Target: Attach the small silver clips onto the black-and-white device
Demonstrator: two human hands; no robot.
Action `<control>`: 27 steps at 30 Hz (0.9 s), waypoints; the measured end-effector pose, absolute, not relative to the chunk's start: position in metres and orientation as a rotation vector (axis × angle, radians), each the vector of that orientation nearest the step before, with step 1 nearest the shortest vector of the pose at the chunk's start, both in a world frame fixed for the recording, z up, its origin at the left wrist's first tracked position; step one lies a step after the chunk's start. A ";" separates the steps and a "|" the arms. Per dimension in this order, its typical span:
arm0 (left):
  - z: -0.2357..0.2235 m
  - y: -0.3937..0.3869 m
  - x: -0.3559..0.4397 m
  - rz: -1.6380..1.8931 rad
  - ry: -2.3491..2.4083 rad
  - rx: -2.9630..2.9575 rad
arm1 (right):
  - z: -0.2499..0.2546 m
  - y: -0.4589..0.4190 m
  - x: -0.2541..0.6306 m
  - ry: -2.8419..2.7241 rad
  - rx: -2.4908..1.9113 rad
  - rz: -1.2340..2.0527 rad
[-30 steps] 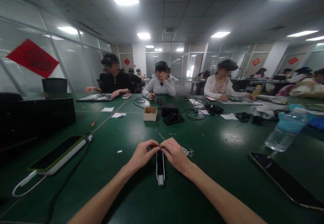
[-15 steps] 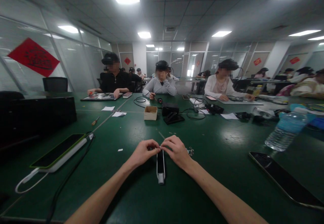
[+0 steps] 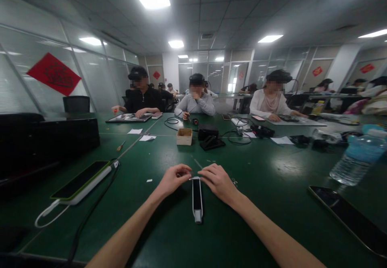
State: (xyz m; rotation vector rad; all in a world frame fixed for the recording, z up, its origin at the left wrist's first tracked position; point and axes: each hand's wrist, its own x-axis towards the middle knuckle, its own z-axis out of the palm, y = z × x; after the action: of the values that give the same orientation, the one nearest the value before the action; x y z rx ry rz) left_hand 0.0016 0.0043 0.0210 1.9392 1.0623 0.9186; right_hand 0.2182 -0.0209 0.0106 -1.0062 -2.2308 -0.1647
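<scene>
A narrow device with a white rim and a dark middle [image 3: 196, 195] lies lengthwise in front of me on the green table. A pale grey block [image 3: 198, 216] forms its near end. My left hand [image 3: 175, 179] is at the far left corner, thumb and fingers pinched; a tiny light bit shows at the tips, too small to name. At the far right corner is my right hand [image 3: 217, 181], its fingers bent and pressed together. What its fingertips grip, if anything, is hidden. Small shiny rings [image 3: 235, 182] lie just right of this hand, partly covered by it.
A phone on a white power bank [image 3: 83, 183] with cables lies left; another phone [image 3: 347, 219] and a water bottle [image 3: 358, 157] stand right. Ahead are a small box [image 3: 184, 137], a black case [image 3: 208, 131] and a screwdriver [image 3: 121, 146]. Several people sit across the table.
My fingertips, which met over the device's far end, have drawn slightly apart, leaving a gap between them. The whole view has shifted a little, so things appear farther right.
</scene>
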 end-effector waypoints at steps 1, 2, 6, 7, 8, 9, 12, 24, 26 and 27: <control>0.023 0.005 -0.001 0.904 1.120 1.998 | 0.011 -0.021 0.221 -2.241 -1.055 -0.160; 0.024 0.005 -0.003 0.881 1.176 2.056 | 0.011 -0.021 0.224 -2.255 -1.103 -0.150; 0.025 0.005 -0.009 0.752 1.271 2.212 | 0.011 -0.022 0.229 -2.310 -1.228 -0.094; 0.024 0.005 -0.009 0.728 1.274 2.239 | 0.011 -0.023 0.229 -2.321 -1.236 -0.086; 0.022 0.005 -0.008 0.713 1.277 2.262 | 0.011 -0.023 0.229 -2.332 -1.238 -0.083; 0.020 0.006 -0.008 0.704 1.281 2.280 | 0.012 -0.024 0.228 -2.342 -1.239 -0.082; 0.014 0.007 -0.006 0.687 1.266 2.302 | 0.011 -0.025 0.225 -2.361 -1.245 -0.086; 0.011 0.004 -0.001 0.728 1.243 2.254 | 0.008 -0.023 0.222 -2.383 -1.289 -0.060; 0.011 0.003 0.001 0.743 1.248 2.246 | 0.008 -0.023 0.222 -2.380 -1.286 -0.057; 0.010 0.003 0.002 0.754 1.252 2.237 | 0.008 -0.023 0.222 -2.379 -1.282 -0.056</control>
State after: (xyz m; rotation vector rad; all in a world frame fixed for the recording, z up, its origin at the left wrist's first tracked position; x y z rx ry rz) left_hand 0.0017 0.0033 0.0104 2.2370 1.2518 0.7537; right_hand 0.2217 -0.0232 0.0075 -1.2823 -2.3785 -0.0561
